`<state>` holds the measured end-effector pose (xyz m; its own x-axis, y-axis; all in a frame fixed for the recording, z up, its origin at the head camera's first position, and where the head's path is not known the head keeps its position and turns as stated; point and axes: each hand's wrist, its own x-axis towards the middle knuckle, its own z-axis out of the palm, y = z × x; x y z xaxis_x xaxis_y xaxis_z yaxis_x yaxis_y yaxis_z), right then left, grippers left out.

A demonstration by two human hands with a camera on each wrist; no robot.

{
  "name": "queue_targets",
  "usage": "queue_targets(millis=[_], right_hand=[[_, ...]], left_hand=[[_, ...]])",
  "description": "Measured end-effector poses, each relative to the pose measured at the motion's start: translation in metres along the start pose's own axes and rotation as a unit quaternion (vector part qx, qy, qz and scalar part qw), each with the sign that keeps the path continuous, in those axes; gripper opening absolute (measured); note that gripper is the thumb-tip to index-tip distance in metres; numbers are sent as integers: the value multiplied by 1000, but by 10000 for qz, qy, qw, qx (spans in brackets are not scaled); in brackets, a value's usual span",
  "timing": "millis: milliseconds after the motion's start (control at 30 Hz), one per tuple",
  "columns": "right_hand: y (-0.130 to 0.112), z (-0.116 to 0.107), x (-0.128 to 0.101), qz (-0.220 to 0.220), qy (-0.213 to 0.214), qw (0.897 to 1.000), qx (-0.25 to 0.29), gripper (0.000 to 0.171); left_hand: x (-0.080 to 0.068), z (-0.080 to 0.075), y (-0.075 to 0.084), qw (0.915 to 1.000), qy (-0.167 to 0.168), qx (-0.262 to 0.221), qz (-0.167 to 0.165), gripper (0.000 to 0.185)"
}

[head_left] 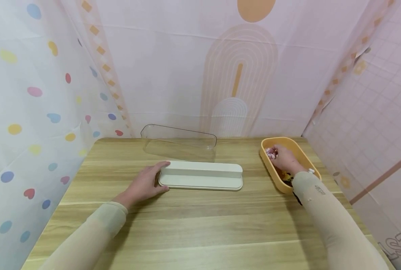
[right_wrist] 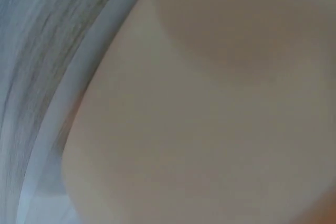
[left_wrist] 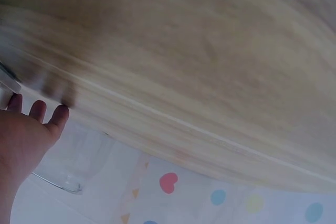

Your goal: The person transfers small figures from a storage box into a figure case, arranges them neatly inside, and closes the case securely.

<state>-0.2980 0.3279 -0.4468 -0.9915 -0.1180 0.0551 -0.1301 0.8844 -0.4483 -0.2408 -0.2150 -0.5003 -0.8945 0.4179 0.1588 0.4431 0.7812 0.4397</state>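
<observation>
In the head view a long cream-white stepped base with rounded corners lies on the wooden table. My left hand grips its left end, thumb at the near edge and fingers at the far edge; several of those fingertips appear in the left wrist view. At the right, my right hand reaches into a yellow-orange bin and pinches a small pink-and-white item, mostly hidden by the fingers. Small yellow and dark items lie in the bin below the hand.
A clear long cover with a dark rim stands behind the base, near the back edge of the wooden table. Patterned curtains hang behind and at both sides. The right wrist view shows mostly a blurred pale surface.
</observation>
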Motion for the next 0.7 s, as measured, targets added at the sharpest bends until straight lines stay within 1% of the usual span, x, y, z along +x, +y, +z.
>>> queue_targets(millis=[100,200,267,367,433,500,600,700], right_hand=[[-2,-2,-2,-55,-104,9999,106,22],[-4,-6,-4,-63,-254,9995,149,38],[-6,-8,-5,38,-383,9990,216,49],[-6,-11,-6,149,-535,9982,230,59],[-5,-11,-6,118,-593,9979,215,57],[-3,-10,-5,-52,-531,9986,57,53],[0,-7,-5,-320,-275,9989,-202,47],[3,-3,-5,-458,21,9979,-448,42]], left_hand=[[0,0,1,10000,-1,1,22,92],[0,-1,3,10000,14,0,33,92],[-1,-1,3,10000,26,1,30,91],[-1,0,2,10000,44,-6,23,91],[-1,1,1,10000,59,-11,29,91],[-1,1,1,10000,67,-1,34,91],[-1,2,0,10000,69,30,25,91],[0,2,-1,10000,63,50,8,91]])
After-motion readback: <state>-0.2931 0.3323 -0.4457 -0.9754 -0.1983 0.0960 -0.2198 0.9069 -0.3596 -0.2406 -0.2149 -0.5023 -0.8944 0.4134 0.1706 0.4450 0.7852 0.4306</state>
